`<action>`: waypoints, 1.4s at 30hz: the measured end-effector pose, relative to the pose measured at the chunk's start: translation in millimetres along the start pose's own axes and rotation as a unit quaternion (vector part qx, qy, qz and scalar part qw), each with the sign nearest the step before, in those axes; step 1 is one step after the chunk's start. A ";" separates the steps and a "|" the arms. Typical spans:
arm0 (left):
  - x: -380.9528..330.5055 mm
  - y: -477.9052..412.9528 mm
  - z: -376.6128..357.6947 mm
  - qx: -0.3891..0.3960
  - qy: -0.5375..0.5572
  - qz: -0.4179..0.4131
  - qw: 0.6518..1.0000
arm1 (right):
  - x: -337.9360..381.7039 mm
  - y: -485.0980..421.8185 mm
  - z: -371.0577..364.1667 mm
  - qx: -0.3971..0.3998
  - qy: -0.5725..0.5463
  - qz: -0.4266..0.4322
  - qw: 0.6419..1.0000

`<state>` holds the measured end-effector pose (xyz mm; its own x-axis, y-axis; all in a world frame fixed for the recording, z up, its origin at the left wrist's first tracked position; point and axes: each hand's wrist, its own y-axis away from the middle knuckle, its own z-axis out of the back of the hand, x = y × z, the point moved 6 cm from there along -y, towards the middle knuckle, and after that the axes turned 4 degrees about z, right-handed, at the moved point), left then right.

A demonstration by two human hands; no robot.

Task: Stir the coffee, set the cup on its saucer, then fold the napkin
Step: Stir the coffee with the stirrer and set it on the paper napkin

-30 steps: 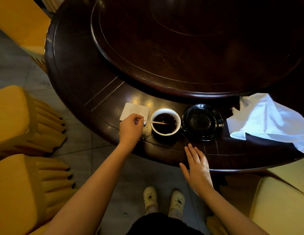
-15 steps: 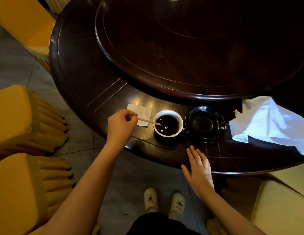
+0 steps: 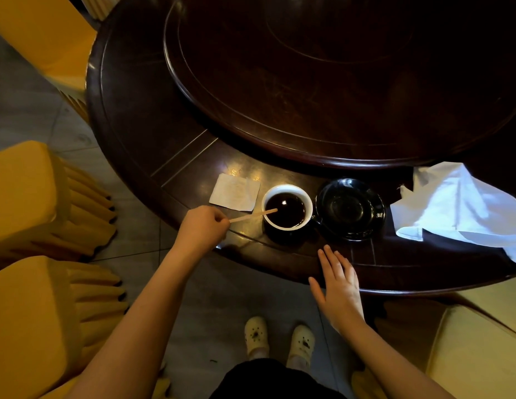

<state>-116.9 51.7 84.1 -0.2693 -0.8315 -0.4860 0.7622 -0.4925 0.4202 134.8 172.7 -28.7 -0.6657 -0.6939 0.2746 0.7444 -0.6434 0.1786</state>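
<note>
Two hands: left hand (image 3: 203, 227) pinches a thin wooden stir stick (image 3: 251, 216) dipped in the white-rimmed coffee cup (image 3: 308, 201), right hand (image 3: 339, 289) rests flat on the dark wooden tabletop (image 3: 164, 145). Cup's just beside the glossy black saucer (image 3: 350, 208), crumpled white napkin (image 3: 458, 205) further right.

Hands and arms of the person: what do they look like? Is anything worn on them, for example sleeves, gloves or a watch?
The left forearm and right forearm are bare to the picture's edge; no sleeves show. The left hand and right hand wear no gloves. No watch or bracelet shows at either wrist, no ring on the right fingers.
</note>
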 end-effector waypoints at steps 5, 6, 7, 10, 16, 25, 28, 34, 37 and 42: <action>7.5 5.1 -0.1 0.041 0.123 0.031 0.991 | -0.1 -0.5 -0.8 0.002 -0.005 -0.002 1.000; 10.1 6.4 -0.7 0.046 0.139 0.037 0.989 | -0.1 -0.5 -0.5 0.002 -0.003 -0.003 1.000; 13.3 7.6 -2.1 0.051 0.144 0.043 0.987 | -0.2 -0.4 -0.2 0.001 -0.001 -0.003 1.000; 24.5 11.4 -6.3 0.063 0.188 0.063 0.978 | -0.8 0.2 -1.5 0.004 0.001 -0.001 1.000; 55.4 7.0 -13.2 0.033 0.353 0.121 0.927 | -1.0 -0.1 -2.2 0.003 -0.001 0.003 1.000; 65.7 -26.9 -63.9 0.044 0.401 0.169 0.899 | -2.0 -1.3 -3.0 0.005 0.004 0.002 1.000; 63.9 -31.1 -74.2 0.052 0.360 0.161 0.918 | -3.0 -2.1 -3.8 0.004 0.001 0.003 1.000; 66.2 -39.5 -70.9 0.011 0.165 0.116 0.980 | -3.2 -1.4 -4.8 0.007 -0.004 0.000 1.000; 67.5 -41.2 -68.8 -0.022 0.072 0.083 0.994 | -2.0 -1.2 -3.5 0.004 -0.008 0.000 1.000; 61.7 -32.8 -65.0 -0.067 -0.003 0.050 0.996 | -1.9 -1.0 -3.5 -0.009 -0.010 0.008 1.000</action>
<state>-120.3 33.3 -9.4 -0.1915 -0.8762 -0.4422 0.8572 -0.3688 0.3595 135.1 173.5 -32.7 -0.6524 -0.6979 0.2955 0.7537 -0.6384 0.1563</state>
